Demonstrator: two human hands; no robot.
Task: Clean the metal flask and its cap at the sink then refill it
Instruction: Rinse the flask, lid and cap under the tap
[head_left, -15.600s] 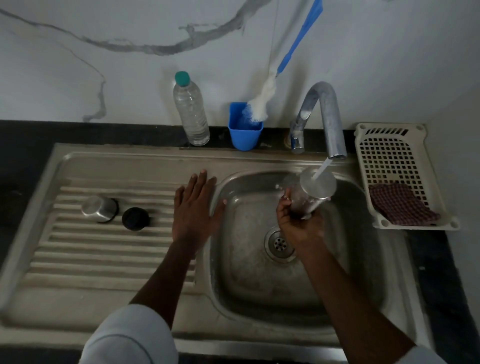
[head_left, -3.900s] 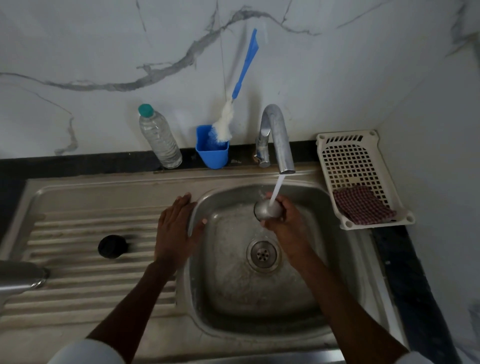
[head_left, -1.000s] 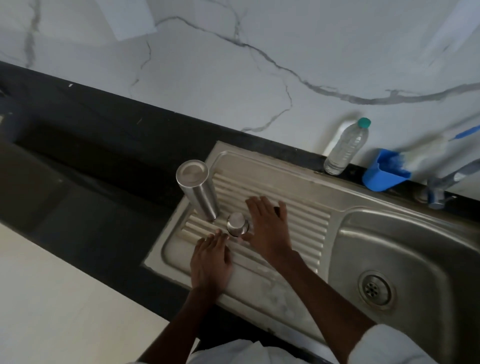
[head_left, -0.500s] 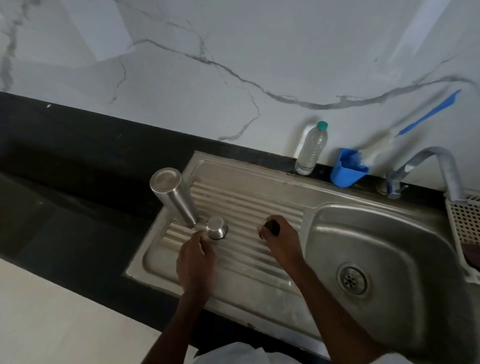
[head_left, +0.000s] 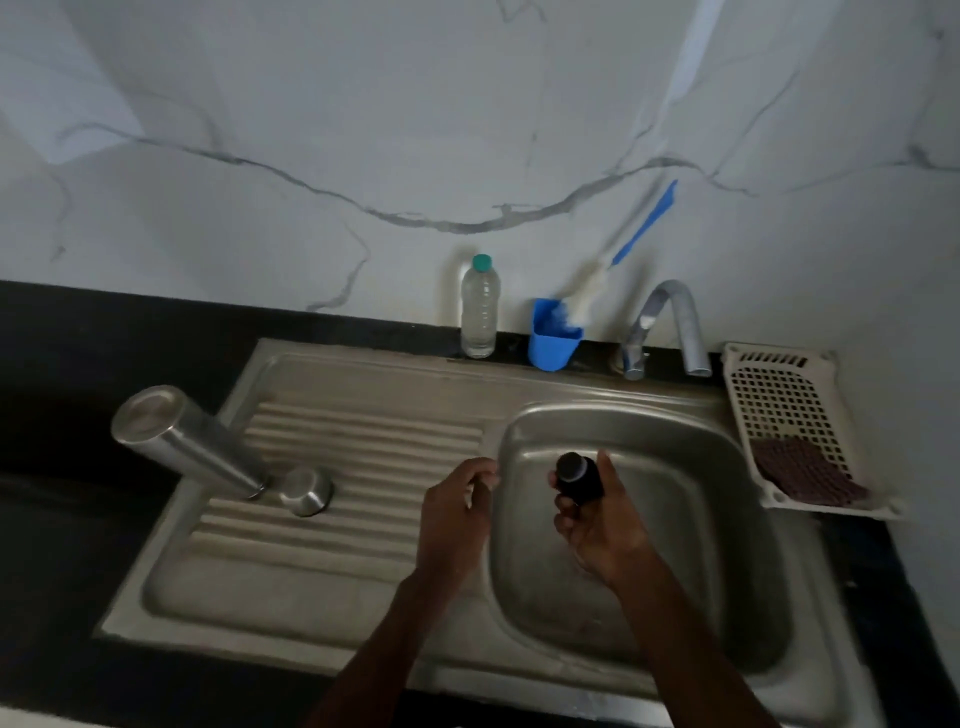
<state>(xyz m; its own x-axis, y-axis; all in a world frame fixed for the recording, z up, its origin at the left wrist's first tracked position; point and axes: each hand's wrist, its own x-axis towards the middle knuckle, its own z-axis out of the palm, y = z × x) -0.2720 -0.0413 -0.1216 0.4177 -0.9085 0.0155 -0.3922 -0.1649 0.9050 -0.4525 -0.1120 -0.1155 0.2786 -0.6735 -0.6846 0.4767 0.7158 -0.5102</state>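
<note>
Flask (head_left: 187, 444) mouth hidden; right hand (head_left: 597, 525) half-covers black cap (head_left: 576, 475).

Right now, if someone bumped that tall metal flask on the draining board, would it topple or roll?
Probably tips easily: the metal flask is tall and narrow, standing inverted on ridged draining board. Once down, its round body would likely roll, perhaps knocking the steel cap beside it. Smooth, possibly wet metal may feel slippery.

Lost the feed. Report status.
Right hand holds black cap over basin. Left hand empty. Flask inverted on drainboard. Tap off.
</note>
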